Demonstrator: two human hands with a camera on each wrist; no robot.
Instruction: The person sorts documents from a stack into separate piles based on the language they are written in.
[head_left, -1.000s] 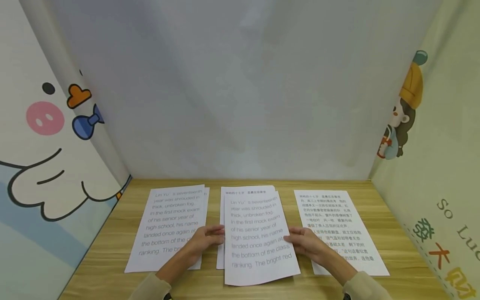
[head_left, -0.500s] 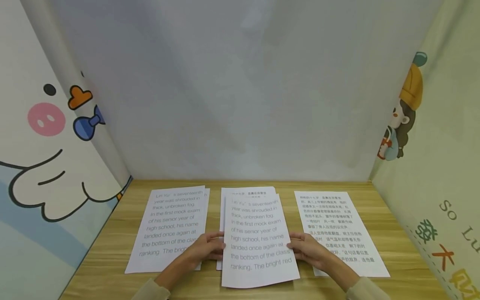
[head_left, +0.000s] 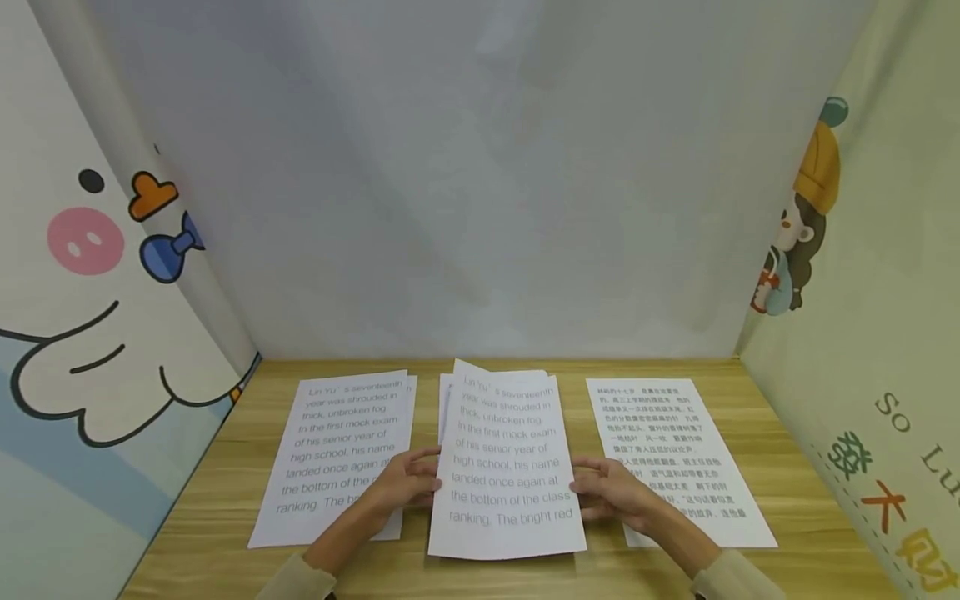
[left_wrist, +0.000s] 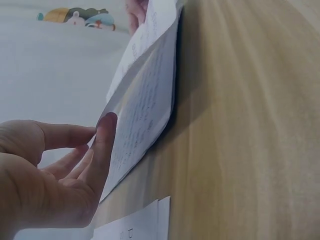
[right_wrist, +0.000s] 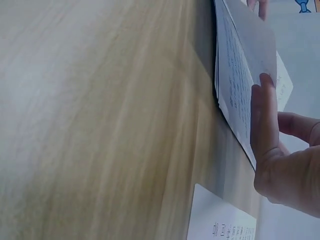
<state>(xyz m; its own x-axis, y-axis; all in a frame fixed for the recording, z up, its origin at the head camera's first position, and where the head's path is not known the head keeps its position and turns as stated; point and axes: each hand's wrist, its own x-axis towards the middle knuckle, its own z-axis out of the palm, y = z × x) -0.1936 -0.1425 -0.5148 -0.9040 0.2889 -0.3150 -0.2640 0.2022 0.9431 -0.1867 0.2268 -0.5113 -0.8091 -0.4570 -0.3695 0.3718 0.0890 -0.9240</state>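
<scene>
Between my two hands, a sheet of paper (head_left: 502, 475) with large English print is raised over the middle pile of papers (head_left: 547, 377), its top left corner curling up. My left hand (head_left: 405, 482) pinches the sheet's left edge; in the left wrist view the thumb and a finger of that left hand (left_wrist: 60, 175) meet on the edge. On the opposite side my right hand (head_left: 611, 493) pinches the right edge. Seen from the right wrist, printed papers (right_wrist: 234, 65) lie beneath the raised sheet (right_wrist: 257, 42). Most of the pile is hidden from the head camera.
To the left lies another small pile of English-printed paper (head_left: 330, 450), partly under my left forearm. On the right is a Chinese-printed sheet (head_left: 660, 417), partly covered by my right hand. A wooden table (head_left: 202, 533) bears them all, with a pale curtain (head_left: 480, 208) behind.
The held sheet has shifted slightly left and away from me, both hands moving with it. Its top left corner now stands up and covers the Chinese heading that showed behind it.
</scene>
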